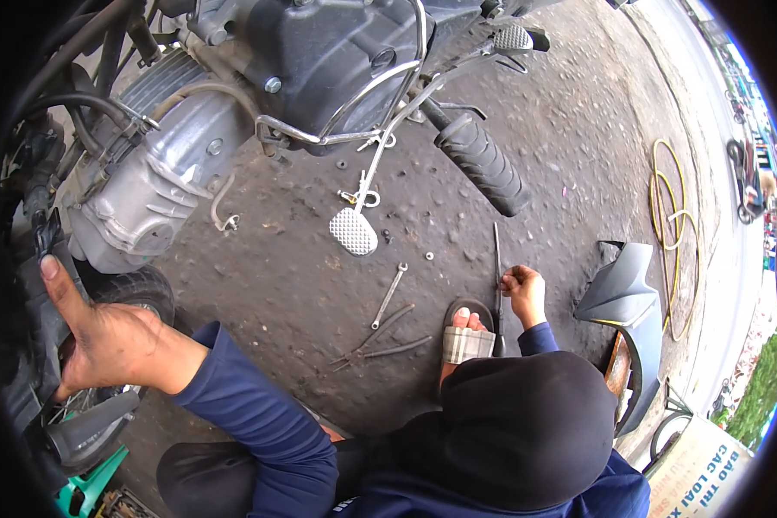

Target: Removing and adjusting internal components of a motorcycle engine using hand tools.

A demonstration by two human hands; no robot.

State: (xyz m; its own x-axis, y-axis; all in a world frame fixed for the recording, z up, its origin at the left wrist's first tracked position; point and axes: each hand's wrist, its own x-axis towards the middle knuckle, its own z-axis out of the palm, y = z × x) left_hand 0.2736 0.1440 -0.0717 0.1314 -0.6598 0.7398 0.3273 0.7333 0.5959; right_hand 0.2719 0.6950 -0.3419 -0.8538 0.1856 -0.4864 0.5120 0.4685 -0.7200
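My left hand (104, 337) is at the left, wrapped round a black part (22, 345) of a motorcycle beside the silver engine cylinder (155, 198). Its thumb points up along the part; the other fingers are mostly hidden. My right hand (523, 292) is low near the ground, fingers pinched, right beside a long thin dark tool (497, 246); what they grip is unclear. A wrench (388, 295) and pliers (371, 350) lie on the ground left of my sandalled foot (466, 341), with small nuts (429, 255) farther up.
The engine casing (328, 65), silver pedal (352, 231) and rubber footrest (479, 164) hang over rough ground (276, 224). At right are a grey panel (630, 276), a coiled yellow hose (680, 224), a lettered sign (669, 483) and the roadside. A green plastic object (82, 483) is at lower left.
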